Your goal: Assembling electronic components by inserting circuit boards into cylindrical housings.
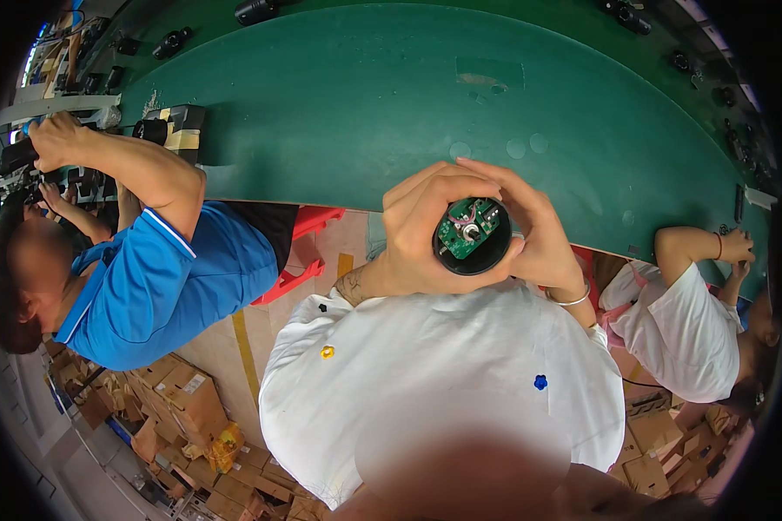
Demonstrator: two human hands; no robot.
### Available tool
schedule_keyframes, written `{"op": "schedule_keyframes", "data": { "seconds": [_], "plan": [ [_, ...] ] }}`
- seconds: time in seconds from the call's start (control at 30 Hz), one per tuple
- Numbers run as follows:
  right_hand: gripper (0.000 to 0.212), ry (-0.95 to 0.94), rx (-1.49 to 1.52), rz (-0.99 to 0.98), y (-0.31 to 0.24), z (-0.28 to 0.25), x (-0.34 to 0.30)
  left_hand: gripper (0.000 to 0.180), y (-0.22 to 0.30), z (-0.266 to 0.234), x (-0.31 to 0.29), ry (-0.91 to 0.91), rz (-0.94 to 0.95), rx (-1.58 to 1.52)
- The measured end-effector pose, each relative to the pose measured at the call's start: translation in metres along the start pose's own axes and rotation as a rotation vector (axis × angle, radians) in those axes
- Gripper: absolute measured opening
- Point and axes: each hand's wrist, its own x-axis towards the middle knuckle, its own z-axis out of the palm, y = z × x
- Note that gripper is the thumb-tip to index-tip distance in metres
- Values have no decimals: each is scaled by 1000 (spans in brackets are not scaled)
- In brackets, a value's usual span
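Note:
Just in front of my chest, near the table's near edge, both my hands wrap around a round black housing (pixel 471 264). Its open end faces up and shows a green circuit board (pixel 459 247) with a round metal part and thin wires at its middle. My left hand (pixel 414 227) closes on the housing's left side. On the other side my right hand (pixel 543 233) curls around it, with fingers along the far edge and the thumb near the rim. The lower part of the housing is hidden by my hands.
The green table (pixel 339 113) stretches ahead, with a dark taped box (pixel 185 130) at its left. Black devices (pixel 172 43) stand along the far strip. A person in blue (pixel 182 273) works at left, another in white (pixel 682 321) at right. Cardboard boxes (pixel 182 399) lie behind.

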Motion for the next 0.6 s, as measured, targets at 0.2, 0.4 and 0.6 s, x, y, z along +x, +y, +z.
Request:
{"op": "schedule_keyframes", "data": {
  "seconds": [0.2,0.4,0.6],
  "plan": [
    [77,76,19,-49,10,11,6,43,3,-1,1,19,-141,37],
    [74,107,22,-44,15,12,7,49,1,-5,-2,-12,-219,37],
    [72,199,271,-124,24,14,13,68,-15,-10,0,-95,-210,-49]
  ]
}}
